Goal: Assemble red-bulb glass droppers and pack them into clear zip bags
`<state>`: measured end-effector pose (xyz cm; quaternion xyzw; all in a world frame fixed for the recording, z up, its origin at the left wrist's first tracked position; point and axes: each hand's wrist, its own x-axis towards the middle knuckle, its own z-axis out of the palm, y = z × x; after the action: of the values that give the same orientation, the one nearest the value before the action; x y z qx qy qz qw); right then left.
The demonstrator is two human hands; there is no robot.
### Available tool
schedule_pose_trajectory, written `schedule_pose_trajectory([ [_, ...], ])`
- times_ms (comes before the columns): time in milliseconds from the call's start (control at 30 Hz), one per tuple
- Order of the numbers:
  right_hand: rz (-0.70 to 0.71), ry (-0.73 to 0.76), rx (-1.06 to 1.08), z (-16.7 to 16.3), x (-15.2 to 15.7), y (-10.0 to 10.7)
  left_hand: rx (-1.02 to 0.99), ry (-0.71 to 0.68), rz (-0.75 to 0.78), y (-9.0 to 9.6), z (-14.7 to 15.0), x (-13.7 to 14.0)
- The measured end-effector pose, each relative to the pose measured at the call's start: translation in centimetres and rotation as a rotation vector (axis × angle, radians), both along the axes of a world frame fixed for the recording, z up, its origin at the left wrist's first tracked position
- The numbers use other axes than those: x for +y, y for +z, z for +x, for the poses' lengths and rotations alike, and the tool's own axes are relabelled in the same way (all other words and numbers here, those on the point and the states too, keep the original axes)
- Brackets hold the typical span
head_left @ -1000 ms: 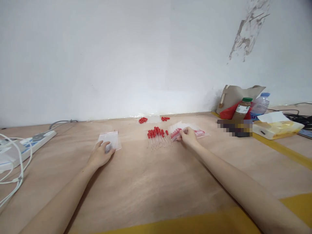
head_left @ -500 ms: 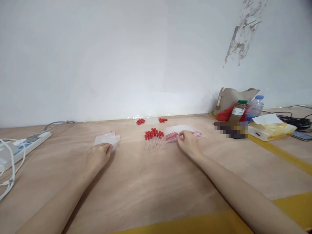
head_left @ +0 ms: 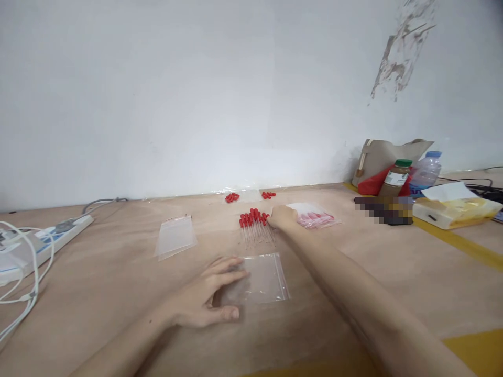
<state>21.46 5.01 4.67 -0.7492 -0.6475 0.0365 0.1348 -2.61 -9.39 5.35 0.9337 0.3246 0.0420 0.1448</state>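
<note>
My left hand [head_left: 214,290] is open, fingers spread, over the left end of a clear zip bag [head_left: 265,280] lying flat in front of me. My right hand [head_left: 282,217] is closed at the right edge of a row of droppers [head_left: 255,225] with red rubber bulbs and thin clear stems. Its fingertips meet the rightmost red bulb and are partly hidden. To the right of that hand lie filled zip bags [head_left: 316,217] with red-bulbed droppers inside. A small stack of unfilled zip bags [head_left: 176,238] rests at the left.
Loose red bulbs [head_left: 231,197] lie on clear plastic by the wall. At the left is a power strip [head_left: 74,228] with white cables [head_left: 35,262]. On the right stand a green-capped jar [head_left: 396,178], a water bottle [head_left: 426,170], a beige bag [head_left: 387,152] and a tissue pack [head_left: 451,212].
A zip bag now lies in the middle, where my left hand has come from the stack and opened. My right hand has moved left from the filled bags to the droppers.
</note>
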Motion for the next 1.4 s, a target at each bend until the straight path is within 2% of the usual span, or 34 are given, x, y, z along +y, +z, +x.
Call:
schedule_pose_trajectory([
  [200,-0.037,-0.017,0.099,-1.3,0.7,0.2,0.047,0.013,0.084,-2.5,1.6,-0.4],
  [367,-0.016,-0.002,0.248,-1.5,1.0,0.8,0.017,-0.006,0.138,-3.3,1.9,-0.4],
  [500,0.028,0.063,0.421,0.4,0.1,2.3,-0.055,0.033,0.178,-3.3,1.7,-0.4],
  [600,0.061,0.144,0.57,3.2,-2.3,2.7,-0.109,0.03,0.166,-3.1,1.3,-0.1],
  [633,0.078,0.178,0.636,4.2,-3.4,2.5,-0.128,0.024,0.144,-3.0,1.2,0.1],
  [700,0.141,0.293,0.994,6.2,-5.8,1.7,-0.158,0.022,0.093,-3.0,1.2,0.3],
  [767,0.209,0.277,1.18,7.7,-7.9,0.4,-0.17,0.035,0.064,-3.1,1.4,0.4],
  [833,0.256,0.234,1.273,8.5,-9.5,-0.9,-0.161,0.049,0.071,-3.2,1.8,0.4],
  [1033,0.382,0.062,1.397,7.8,-11.0,-3.5,-0.097,0.003,0.104,-2.9,2.5,0.2],
  [1133,0.402,0.074,1.416,7.5,-11.0,-4.3,-0.074,-0.002,0.106,-2.9,2.3,0.3],
  [1400,0.353,0.128,1.395,6.6,-11.1,-5.2,-0.113,-0.008,0.117,-3.1,2.3,0.4],
])
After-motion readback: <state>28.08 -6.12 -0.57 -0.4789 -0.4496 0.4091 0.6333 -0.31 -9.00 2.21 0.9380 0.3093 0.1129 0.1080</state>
